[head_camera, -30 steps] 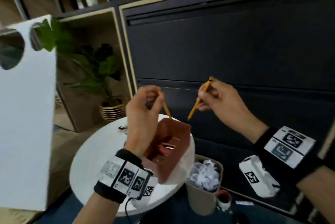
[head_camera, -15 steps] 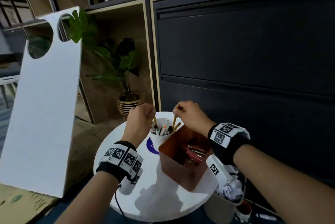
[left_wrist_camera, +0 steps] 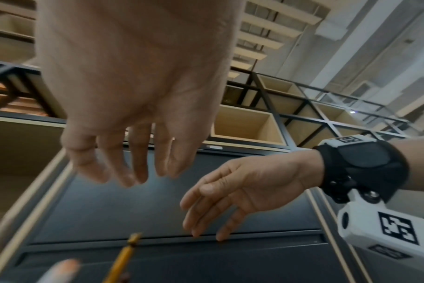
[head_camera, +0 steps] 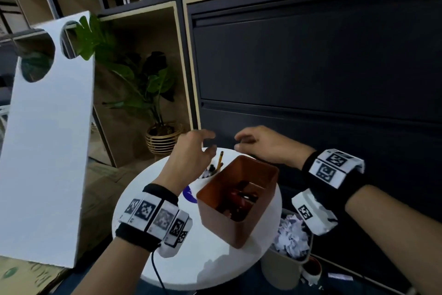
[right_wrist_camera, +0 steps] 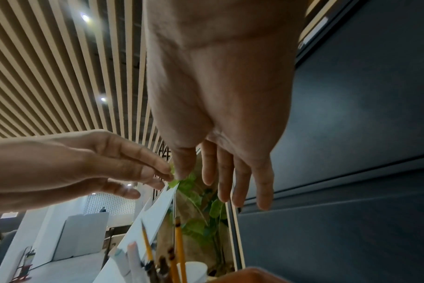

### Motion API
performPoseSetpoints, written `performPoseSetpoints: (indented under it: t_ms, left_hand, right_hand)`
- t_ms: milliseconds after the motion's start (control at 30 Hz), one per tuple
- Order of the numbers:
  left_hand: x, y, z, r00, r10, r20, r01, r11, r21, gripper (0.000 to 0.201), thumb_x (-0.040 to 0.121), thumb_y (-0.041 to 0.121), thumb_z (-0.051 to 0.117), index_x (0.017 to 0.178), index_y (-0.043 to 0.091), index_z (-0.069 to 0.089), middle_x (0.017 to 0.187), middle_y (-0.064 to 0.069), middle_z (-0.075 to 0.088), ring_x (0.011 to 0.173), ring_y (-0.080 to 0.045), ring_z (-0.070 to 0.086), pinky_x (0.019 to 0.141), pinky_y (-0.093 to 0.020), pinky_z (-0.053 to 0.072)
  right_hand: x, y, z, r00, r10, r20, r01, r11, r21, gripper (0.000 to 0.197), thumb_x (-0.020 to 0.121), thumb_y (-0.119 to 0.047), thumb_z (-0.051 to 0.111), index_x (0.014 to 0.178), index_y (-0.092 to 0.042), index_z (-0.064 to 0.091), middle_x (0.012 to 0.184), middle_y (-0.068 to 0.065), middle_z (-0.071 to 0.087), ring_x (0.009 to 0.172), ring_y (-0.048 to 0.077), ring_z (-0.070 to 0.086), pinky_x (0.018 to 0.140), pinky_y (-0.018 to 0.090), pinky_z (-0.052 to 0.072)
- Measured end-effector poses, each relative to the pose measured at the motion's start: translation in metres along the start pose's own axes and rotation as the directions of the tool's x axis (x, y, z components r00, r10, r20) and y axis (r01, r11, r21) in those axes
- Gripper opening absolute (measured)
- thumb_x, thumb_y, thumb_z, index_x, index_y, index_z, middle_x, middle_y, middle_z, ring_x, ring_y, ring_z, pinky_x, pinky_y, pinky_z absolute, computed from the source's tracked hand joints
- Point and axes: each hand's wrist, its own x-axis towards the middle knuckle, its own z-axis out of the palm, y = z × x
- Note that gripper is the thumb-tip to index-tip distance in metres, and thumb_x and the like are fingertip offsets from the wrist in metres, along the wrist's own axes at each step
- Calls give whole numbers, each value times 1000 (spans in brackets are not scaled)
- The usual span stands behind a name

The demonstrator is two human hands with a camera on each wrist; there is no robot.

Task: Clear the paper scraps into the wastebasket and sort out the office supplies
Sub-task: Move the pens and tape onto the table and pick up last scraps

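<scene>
On the round white table [head_camera: 167, 259] a white cup [head_camera: 205, 175] holds pens and yellow pencils [head_camera: 220, 159], which show again in the right wrist view as pencils [right_wrist_camera: 179, 247]. My left hand [head_camera: 198, 144] hovers just above the cup with relaxed, empty fingers [left_wrist_camera: 138, 168]. My right hand [head_camera: 253, 141] floats a little to the right of it, fingers [right_wrist_camera: 240, 183] straight and empty. A brown bin [head_camera: 239, 199] with small supplies inside stands in front of the cup. A beige wastebasket [head_camera: 282, 268] full of crumpled paper scraps [head_camera: 291, 235] sits on the floor at the table's right.
Dark filing cabinet drawers [head_camera: 311, 67] rise right behind the table. A large white board [head_camera: 47, 139] leans at the left. A potted plant [head_camera: 153, 94] stands in an open shelf bay. A roll of red tape [head_camera: 313, 268] lies on the floor by the wastebasket.
Both hands lowered a pencil each into the cup, let go and lifted slightly with fingers spread. The camera view tilted downward and nearer to the table.
</scene>
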Motion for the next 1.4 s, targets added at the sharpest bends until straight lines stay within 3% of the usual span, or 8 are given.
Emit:
performPoseSetpoints:
  t_ms: [133, 300, 467, 867, 1067, 1167, 1233, 1400]
  left_hand:
    - [-6, 70, 22, 989, 135, -53, -141, 982, -125, 21, 92, 17, 63, 110, 18, 73, 101, 5, 72, 81, -2, 61, 67, 4, 36]
    - [-9, 142, 99, 966, 220, 138, -199, 969, -147, 18, 89, 23, 61, 101, 21, 74, 92, -3, 74, 90, -21, 69, 83, -32, 55]
    - [-33, 188, 210, 919, 206, 337, -151, 972, -182, 18, 86, 30, 59, 97, 28, 73, 99, -5, 71, 99, -25, 64, 90, -36, 53]
    - [-149, 106, 537, 537, -83, 840, 142, 990, 7, 20, 89, 11, 56, 86, 12, 76, 98, -9, 69, 94, -26, 63, 76, -28, 45]
    - [-194, 41, 646, 476, -186, 859, 203, 974, 98, 40, 89, 4, 55, 51, 11, 52, 52, -10, 46, 50, -22, 50, 50, -32, 49]
    - [-210, 40, 686, 466, -228, 855, 274, 956, 105, 17, 93, 20, 62, 77, 12, 61, 77, -9, 60, 69, -23, 58, 72, -42, 57]
    - [-221, 39, 710, 446, -288, 847, 337, 931, 140, 33, 93, 31, 64, 119, 11, 60, 116, -14, 63, 104, -32, 62, 89, -44, 53]
    - [-234, 54, 739, 472, -412, 780, 436, 878, 200, 92, 87, 41, 71, 151, 4, 16, 146, -16, 44, 136, -37, 41, 107, -50, 42]
  right_hand:
    - [-50, 23, -42, 997, 12, -73, -13, 1000, -15, 30, 89, -45, 66, 114, -29, 69, 109, -10, 70, 101, 6, 65, 96, 39, 52]
    - [-129, 74, -81, 987, 121, -109, -126, 991, -43, 25, 90, -42, 67, 111, -28, 70, 106, -12, 70, 100, 5, 65, 96, 36, 52]
    - [-213, 173, -79, 912, 408, -36, -405, 913, 54, 18, 91, -39, 67, 100, -24, 73, 96, 5, 74, 86, 16, 68, 76, 29, 52]
    - [-319, 478, 156, 509, 788, 347, -860, 476, 182, 32, 97, -33, 61, 92, -2, 65, 77, 7, 64, 66, 15, 60, 60, 27, 51]
    - [-326, 560, 252, 484, 822, 301, -873, 479, 96, 31, 95, -15, 57, 67, -3, 53, 73, 14, 50, 64, 23, 50, 71, 38, 48]
    - [-325, 584, 283, 481, 839, 253, -875, 477, 84, 10, 97, -9, 54, 104, -6, 60, 101, 12, 56, 73, 24, 55, 66, 40, 50]
    - [-326, 595, 303, 488, 842, 230, -867, 499, 10, 43, 95, -6, 54, 138, -9, 49, 130, 17, 55, 97, 34, 63, 74, 39, 53]
    - [-327, 604, 328, 551, 821, 150, -806, 570, -161, 24, 93, -18, 61, 117, -12, 60, 122, 8, 51, 121, 36, 43, 100, 51, 43]
